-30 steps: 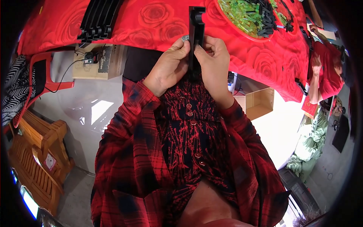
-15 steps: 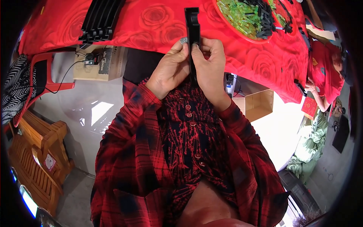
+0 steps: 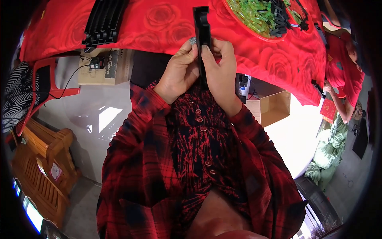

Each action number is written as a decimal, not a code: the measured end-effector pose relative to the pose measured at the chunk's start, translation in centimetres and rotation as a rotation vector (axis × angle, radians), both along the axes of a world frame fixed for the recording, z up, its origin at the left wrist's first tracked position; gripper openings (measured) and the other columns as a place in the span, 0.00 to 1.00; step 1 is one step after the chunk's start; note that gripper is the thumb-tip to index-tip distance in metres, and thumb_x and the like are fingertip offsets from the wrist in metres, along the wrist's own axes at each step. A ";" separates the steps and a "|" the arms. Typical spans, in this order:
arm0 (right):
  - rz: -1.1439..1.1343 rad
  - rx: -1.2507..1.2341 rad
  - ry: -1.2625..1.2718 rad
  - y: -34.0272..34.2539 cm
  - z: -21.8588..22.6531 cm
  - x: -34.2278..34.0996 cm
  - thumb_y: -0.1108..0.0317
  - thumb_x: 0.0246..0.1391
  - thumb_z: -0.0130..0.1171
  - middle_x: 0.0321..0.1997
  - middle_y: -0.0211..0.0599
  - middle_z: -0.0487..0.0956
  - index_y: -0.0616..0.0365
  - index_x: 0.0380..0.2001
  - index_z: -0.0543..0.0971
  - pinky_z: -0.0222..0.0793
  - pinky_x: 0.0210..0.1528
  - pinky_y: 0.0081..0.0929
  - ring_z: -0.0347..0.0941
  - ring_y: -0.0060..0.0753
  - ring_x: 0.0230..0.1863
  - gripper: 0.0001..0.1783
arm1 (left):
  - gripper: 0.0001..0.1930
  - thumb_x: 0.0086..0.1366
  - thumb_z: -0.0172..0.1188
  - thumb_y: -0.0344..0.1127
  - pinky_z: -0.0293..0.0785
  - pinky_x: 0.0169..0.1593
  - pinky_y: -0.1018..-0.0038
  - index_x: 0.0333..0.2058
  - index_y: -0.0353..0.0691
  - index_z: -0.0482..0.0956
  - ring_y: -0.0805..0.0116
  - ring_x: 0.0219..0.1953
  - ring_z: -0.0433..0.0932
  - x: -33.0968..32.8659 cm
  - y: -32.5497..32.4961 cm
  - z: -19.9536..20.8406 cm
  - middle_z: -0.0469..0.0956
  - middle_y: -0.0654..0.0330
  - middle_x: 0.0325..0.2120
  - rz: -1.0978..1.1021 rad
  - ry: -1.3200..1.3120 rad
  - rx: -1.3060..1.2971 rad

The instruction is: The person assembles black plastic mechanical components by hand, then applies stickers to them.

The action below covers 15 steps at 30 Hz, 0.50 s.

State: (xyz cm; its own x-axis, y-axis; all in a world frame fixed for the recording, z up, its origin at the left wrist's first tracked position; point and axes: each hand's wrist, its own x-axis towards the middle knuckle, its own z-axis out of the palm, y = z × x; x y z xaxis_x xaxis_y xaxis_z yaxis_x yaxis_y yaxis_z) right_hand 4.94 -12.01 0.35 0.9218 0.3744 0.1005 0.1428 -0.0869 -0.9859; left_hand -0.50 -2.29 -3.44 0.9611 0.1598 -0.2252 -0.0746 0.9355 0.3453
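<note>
A long black plastic strip [image 3: 203,30] with a notched far end stands lengthwise between my hands, over the near edge of the red table. My left hand [image 3: 181,71] grips it from the left, fingers closed, with a small grey speckled patch at a fingertip. On the other side my right hand [image 3: 221,67] is closed on the same strip, thumb pressed along its face. The strip's lower end runs down behind my right hand, close to my shirt. Several similar black strips [image 3: 104,24] lie side by side at the table's far left.
A red tray [image 3: 274,40] of green and black small pieces sits on the rose-patterned tablecloth [image 3: 159,24]. Cardboard boxes [image 3: 274,107] stand under the table. A red chair [image 3: 63,91] and wooden seat [image 3: 43,171] are at left. Another person's hand [image 3: 328,87] holds a black piece at right.
My hands and the black strip stay almost in place. At the right, the other person's hand and arm have shifted slightly; the whole view has moved a little.
</note>
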 end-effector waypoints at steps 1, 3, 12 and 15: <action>-0.007 -0.012 -0.043 0.0 -0.1 0.0 0.73 0.60 0.60 0.36 0.44 0.81 0.66 0.42 0.74 0.73 0.43 0.28 0.78 0.32 0.38 0.10 | 0.13 0.75 0.52 0.40 0.69 0.61 0.67 0.53 0.42 0.74 0.69 0.52 0.74 0.0 0.1 0.5 0.77 0.64 0.47 0.000 0.000 0.002; -0.015 -0.023 -0.086 0.1 -0.9 0.1 0.73 0.60 0.60 0.35 0.46 0.81 0.65 0.42 0.74 0.73 0.43 0.30 0.79 0.35 0.38 0.10 | 0.16 0.75 0.52 0.44 0.69 0.61 0.68 0.54 0.44 0.74 0.70 0.51 0.74 0.1 0.3 1.5 0.76 0.65 0.48 -0.045 0.025 -0.094; 0.037 0.014 0.045 0.1 -1.1 -0.1 0.71 0.58 0.60 0.33 0.44 0.80 0.62 0.40 0.79 0.67 0.38 0.35 0.74 0.37 0.32 0.08 | 0.17 0.74 0.54 0.46 0.66 0.62 0.69 0.55 0.45 0.74 0.71 0.53 0.73 0.0 0.9 -1.2 0.76 0.67 0.50 -0.049 0.034 -0.055; 0.005 -0.144 -0.079 -0.5 -1.0 -0.4 0.70 0.56 0.62 0.33 0.39 0.80 0.59 0.41 0.80 0.65 0.41 0.35 0.72 0.36 0.35 0.10 | 0.17 0.73 0.55 0.46 0.65 0.63 0.67 0.55 0.44 0.74 0.70 0.54 0.72 -0.2 1.4 -1.5 0.76 0.67 0.51 -0.108 -0.076 -0.092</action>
